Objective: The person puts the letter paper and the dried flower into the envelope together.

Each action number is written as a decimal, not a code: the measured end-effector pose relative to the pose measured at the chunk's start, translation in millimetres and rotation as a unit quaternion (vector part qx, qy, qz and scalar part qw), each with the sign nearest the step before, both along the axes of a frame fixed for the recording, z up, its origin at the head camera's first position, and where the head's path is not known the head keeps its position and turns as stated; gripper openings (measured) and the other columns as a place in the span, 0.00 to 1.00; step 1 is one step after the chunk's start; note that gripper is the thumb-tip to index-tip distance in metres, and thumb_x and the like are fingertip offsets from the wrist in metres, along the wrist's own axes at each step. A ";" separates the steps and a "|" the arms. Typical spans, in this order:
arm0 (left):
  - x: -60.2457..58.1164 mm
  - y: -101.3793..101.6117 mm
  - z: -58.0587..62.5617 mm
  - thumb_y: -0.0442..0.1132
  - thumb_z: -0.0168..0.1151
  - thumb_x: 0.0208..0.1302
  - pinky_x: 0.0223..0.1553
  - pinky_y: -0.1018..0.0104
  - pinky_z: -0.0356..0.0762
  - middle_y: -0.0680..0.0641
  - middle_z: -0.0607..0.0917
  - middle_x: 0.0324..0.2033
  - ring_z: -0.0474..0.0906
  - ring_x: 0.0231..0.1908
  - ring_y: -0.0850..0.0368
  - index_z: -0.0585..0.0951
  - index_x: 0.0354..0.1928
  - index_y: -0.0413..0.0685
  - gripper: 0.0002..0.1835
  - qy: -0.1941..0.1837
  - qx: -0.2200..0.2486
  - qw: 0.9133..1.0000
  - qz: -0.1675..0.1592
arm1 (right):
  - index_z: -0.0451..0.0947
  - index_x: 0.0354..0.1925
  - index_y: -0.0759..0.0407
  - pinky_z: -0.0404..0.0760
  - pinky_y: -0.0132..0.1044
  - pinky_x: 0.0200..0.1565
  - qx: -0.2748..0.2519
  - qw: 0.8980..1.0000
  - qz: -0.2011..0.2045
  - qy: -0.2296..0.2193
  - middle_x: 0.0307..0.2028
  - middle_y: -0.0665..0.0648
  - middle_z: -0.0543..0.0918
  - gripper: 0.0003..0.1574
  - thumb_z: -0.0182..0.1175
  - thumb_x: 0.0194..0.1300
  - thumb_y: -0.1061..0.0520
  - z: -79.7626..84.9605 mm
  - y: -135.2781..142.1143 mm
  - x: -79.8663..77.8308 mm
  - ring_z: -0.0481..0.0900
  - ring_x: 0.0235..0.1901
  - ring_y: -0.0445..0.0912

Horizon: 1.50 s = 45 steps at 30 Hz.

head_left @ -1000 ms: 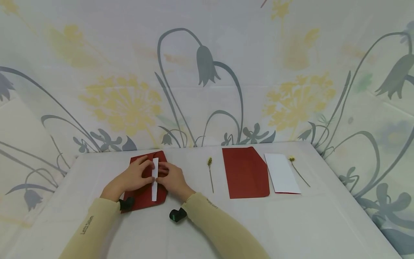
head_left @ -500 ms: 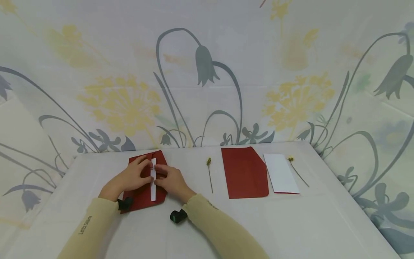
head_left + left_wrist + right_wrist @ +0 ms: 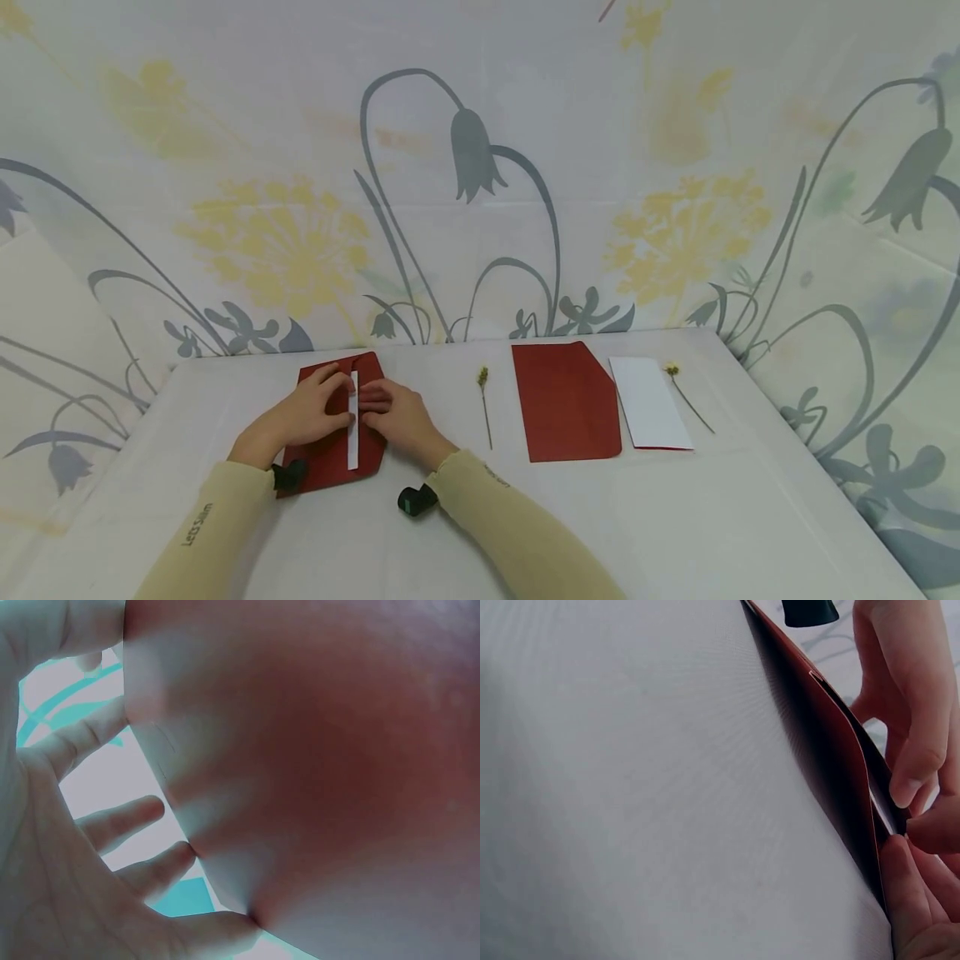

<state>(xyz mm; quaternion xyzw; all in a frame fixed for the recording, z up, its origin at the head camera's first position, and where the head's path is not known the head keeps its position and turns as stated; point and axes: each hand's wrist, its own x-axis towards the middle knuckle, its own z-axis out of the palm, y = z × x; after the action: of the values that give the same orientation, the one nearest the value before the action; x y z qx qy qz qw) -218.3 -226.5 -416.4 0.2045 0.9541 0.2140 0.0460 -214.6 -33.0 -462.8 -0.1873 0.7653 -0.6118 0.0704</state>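
A red envelope (image 3: 318, 469) lies at the table's left side under both hands. A narrow strip of a white card (image 3: 352, 454) shows along its middle; the rest of the card appears to be inside. My left hand (image 3: 300, 415) holds the envelope, with thumb and fingertips at the strip's left edge. My right hand (image 3: 403, 423) pinches the card at the strip's right edge, fingers bent. In the right wrist view the envelope (image 3: 855, 761) gapes slightly, with fingers of both hands meeting at its mouth. A blurred reddish surface fills most of the left wrist view.
Right of the hands lies a dried flower stem (image 3: 487, 408). Beyond it are a second red envelope (image 3: 566, 408), a white folded card (image 3: 651, 404) and another dried flower (image 3: 686, 396). A patterned cloth (image 3: 480, 167) hangs behind the white table (image 3: 637, 525).
The visible white strip has become narrower as its right edge moved left. The right hand has shifted slightly left with it. The left hand has barely moved.
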 end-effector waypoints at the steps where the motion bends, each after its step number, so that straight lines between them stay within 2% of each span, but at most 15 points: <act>1: 0.1 0.0 0.1 0.44 0.65 0.60 0.58 0.29 0.64 0.26 0.61 0.68 0.59 0.65 0.23 0.74 0.51 0.48 0.19 0.000 0.001 1.000 -0.001 | 0.77 0.56 0.61 0.80 0.28 0.47 -0.001 1.000 -0.003 0.000 0.49 0.54 0.85 0.22 0.64 0.64 0.69 -0.3 0.2 -0.1 0.84 0.46 0.37; 6: 1.5 1.0 2.0 0.43 0.66 0.60 0.58 0.29 0.64 0.26 0.61 0.68 0.60 0.65 0.24 0.74 0.51 0.48 0.19 -0.001 0.004 1.000 -0.004 | 0.80 0.51 0.60 0.80 0.27 0.45 0.009 1.000 -0.009 0.007 0.44 0.52 0.86 0.16 0.64 0.64 0.68 0.3 0.4 0.6 0.84 0.42 0.36; 14: 2.8 2.1 3.7 0.41 0.66 0.59 0.58 0.29 0.65 0.26 0.63 0.67 0.61 0.64 0.24 0.75 0.51 0.48 0.18 0.000 0.013 1.000 -0.013 | 0.81 0.48 0.59 0.80 0.27 0.45 0.031 0.999 0.006 0.018 0.43 0.50 0.86 0.14 0.64 0.64 0.68 2.3 0.7 2.7 0.85 0.42 0.37; 21: 2.8 0.8 2.4 0.41 0.66 0.59 0.58 0.30 0.65 0.26 0.65 0.65 0.61 0.65 0.25 0.77 0.49 0.49 0.16 0.001 0.003 1.000 -0.018 | 0.82 0.46 0.60 0.81 0.29 0.40 0.028 1.000 0.014 0.000 0.39 0.49 0.86 0.12 0.65 0.63 0.67 3.4 1.9 4.9 0.84 0.38 0.36; 28: 0.6 1.1 4.4 0.40 0.65 0.59 0.58 0.30 0.65 0.25 0.64 0.65 0.61 0.65 0.24 0.77 0.47 0.48 0.15 0.003 0.013 1.000 -0.016 | 0.83 0.43 0.60 0.83 0.32 0.36 0.002 0.998 0.029 -0.048 0.35 0.49 0.87 0.10 0.65 0.63 0.68 3.0 3.8 1.7 0.85 0.34 0.37; 37: 2.0 2.1 8.4 0.41 0.66 0.60 0.57 0.31 0.67 0.25 0.64 0.66 0.64 0.63 0.24 0.77 0.47 0.47 0.15 -0.003 -0.002 1.000 -0.008 | 0.85 0.43 0.57 0.81 0.29 0.36 0.067 0.994 0.060 -0.056 0.36 0.45 0.86 0.09 0.68 0.63 0.61 13.4 7.5 8.0 0.82 0.30 0.37; 45: 0.4 2.1 7.1 0.41 0.66 0.60 0.58 0.32 0.67 0.25 0.64 0.66 0.64 0.63 0.25 0.77 0.47 0.47 0.15 -0.004 -0.005 1.000 -0.006 | 0.83 0.45 0.60 0.82 0.31 0.38 0.070 0.990 0.082 -0.088 0.36 0.47 0.85 0.11 0.67 0.64 0.62 22.7 12.2 20.7 0.84 0.30 0.39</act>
<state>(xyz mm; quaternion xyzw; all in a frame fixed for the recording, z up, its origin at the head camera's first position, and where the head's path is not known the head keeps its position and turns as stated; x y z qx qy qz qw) -217.9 -224.4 -409.3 0.2091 0.9536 0.2100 0.0526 -193.9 -20.7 -440.1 -0.1894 0.7793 -0.5627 0.2006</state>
